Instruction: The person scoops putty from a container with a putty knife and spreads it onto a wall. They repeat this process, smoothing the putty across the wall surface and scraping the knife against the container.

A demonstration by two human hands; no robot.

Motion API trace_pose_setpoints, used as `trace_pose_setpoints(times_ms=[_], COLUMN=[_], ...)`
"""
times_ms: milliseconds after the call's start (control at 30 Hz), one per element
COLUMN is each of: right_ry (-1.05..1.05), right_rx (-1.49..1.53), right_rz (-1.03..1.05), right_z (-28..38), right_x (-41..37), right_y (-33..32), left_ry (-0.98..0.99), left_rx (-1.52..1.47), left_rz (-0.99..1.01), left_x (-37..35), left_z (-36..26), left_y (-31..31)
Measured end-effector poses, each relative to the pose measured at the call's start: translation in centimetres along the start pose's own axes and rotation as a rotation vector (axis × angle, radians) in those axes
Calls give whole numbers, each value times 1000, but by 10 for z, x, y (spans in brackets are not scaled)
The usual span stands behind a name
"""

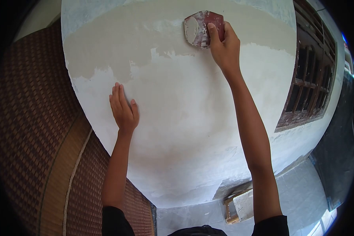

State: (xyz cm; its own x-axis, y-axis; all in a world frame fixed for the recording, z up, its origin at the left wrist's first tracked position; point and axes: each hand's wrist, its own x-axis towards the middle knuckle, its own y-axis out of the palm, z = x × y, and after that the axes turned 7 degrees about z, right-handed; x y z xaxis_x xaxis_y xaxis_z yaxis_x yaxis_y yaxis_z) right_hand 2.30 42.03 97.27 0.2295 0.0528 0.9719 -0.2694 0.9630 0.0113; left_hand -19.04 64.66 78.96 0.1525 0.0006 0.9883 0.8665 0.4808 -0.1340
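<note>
While the right grip holds the right edge of the red scraper, thumb on its face, the tool sits against the upper wall, right of centre. Judged by appearance, the scraper is light and fairly stiff; smeared areas may be slippery, so hold the cleaner right edge. Farther left, the left grip, fingers extended and empty, rests on the wall.
</note>
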Motion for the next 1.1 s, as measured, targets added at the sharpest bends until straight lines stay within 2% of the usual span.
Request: trace_pose_setpoints(times_ms=[33,167,233,300,367,433,500,567,633,700,767,800,900,933,1033,1100], right_ry=[-36,-3,230,199,-6,-9,-32,34,188,181,-21,-51,8,118,220,145], right_rx=[-165,-178,83,136,56,29,-173,-112,113,167,69,-46,-159,-103,164,128], right_rz=[37,-55,-32,-58,-52,-15,-58,-63,-93,-78,-25,9,-74,-73,-129,-101], right_z=[0,-13,1,-2,-6,-6,-11,-11,1,8,5,2,-6,-5,9,9], right_x=[0,2,-3,-1,3,2,2,0,-2,-1,0,0,1,1,-4,-2], right_y=[4,-9,-23,-16,-3,1,-3,-14,-22,-10,8,12,6,-4,-18,-8], left_ry=[4,6,-8,-2,6,3,1,-5,-7,-6,-3,-1,1,-2,-11,-10], left_rx=[1,3,2,-5,-10,-12,0,17,0,5,8,9,5,4,6,7], left_rz=[0,-5,-5,-5,-1,9,6,-2,-11,-12,-9,-6,-1,-1,-7,-10], left_x=[0,0,0,-1,0,0,-1,-1,0,0,-1,-1,0,0,-1,0], left_z=[1,1,-1,-1,0,0,0,0,-2,0,0,0,0,0,-1,-1], left_y=[0,0,0,0,0,-1,0,0,0,1,1,0,-1,-1,0,0])
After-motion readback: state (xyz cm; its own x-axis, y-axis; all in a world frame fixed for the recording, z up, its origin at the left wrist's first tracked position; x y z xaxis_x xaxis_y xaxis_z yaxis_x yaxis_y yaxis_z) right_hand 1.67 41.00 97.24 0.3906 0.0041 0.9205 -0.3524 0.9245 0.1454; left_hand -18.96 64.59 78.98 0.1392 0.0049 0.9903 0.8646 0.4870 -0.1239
